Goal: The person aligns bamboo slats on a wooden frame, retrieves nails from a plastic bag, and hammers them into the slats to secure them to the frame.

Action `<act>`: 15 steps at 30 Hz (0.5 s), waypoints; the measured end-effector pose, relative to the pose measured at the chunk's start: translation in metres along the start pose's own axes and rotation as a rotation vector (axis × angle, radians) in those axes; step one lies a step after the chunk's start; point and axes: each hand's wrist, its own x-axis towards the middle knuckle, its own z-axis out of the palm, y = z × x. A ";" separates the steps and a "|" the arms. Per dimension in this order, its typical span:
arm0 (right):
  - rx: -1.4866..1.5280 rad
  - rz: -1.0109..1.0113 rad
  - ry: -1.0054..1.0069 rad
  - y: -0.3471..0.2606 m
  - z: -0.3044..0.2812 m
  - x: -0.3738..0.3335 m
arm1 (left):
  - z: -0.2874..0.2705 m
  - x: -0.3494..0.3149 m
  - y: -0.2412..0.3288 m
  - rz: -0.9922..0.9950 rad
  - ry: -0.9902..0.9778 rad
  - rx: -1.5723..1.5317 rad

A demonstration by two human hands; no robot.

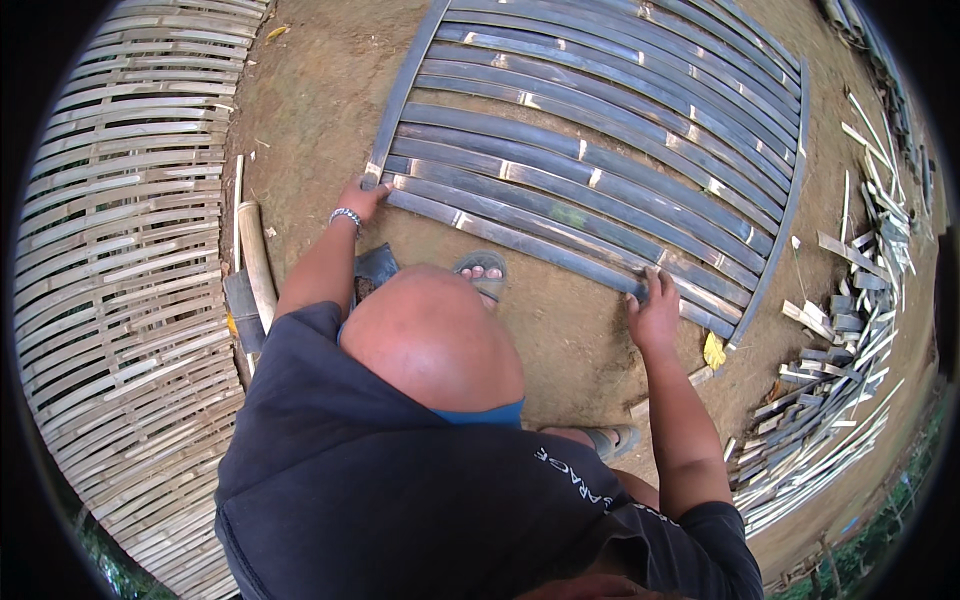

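A panel of dark bamboo slats lies in front of me on the bare ground, its slats running crosswise between two side strips. At its near left corner my left hand grips the frame, thumb on the end of the nearest slat; a bracelet circles that wrist. Farther right, my right hand has its fingers bent over the nearest slat, close to the panel's near right corner. The undersides of both grips are hidden. Pale joint marks show along the slats.
A pale woven bamboo panel stretches along the left. Beside it lie a bamboo pole and a dark flat piece. Bamboo offcuts heap up on the right. My sandalled foot stands near the panel's front edge; a yellow leaf lies by its corner.
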 end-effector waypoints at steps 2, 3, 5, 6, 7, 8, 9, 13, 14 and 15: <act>-0.028 0.000 -0.036 -0.011 -0.003 -0.002 | -0.001 -0.004 0.003 0.005 -0.051 -0.056; -0.033 -0.005 -0.019 -0.010 -0.002 -0.003 | -0.003 -0.002 0.007 -0.027 -0.145 -0.132; -0.034 -0.027 0.011 -0.011 0.002 -0.003 | -0.011 0.000 0.004 -0.078 -0.233 -0.232; -0.041 -0.026 -0.004 -0.011 0.002 -0.003 | -0.010 0.005 -0.001 -0.094 -0.235 -0.256; -0.047 -0.027 -0.018 -0.012 0.000 -0.001 | -0.010 0.007 -0.006 -0.108 -0.235 -0.281; -0.054 -0.027 -0.032 -0.012 -0.001 0.001 | -0.009 0.006 -0.012 -0.105 -0.221 -0.296; -0.062 -0.025 -0.059 -0.011 -0.003 0.003 | -0.007 0.005 -0.017 -0.102 -0.207 -0.310; -0.095 0.012 -0.144 -0.014 -0.013 0.009 | -0.014 -0.013 -0.009 -0.169 -0.278 -0.260; -0.098 0.019 -0.166 -0.015 -0.015 0.010 | -0.013 -0.014 -0.011 -0.179 -0.276 -0.255; -0.107 0.021 -0.163 -0.015 -0.016 0.010 | -0.010 -0.014 -0.015 -0.188 -0.275 -0.250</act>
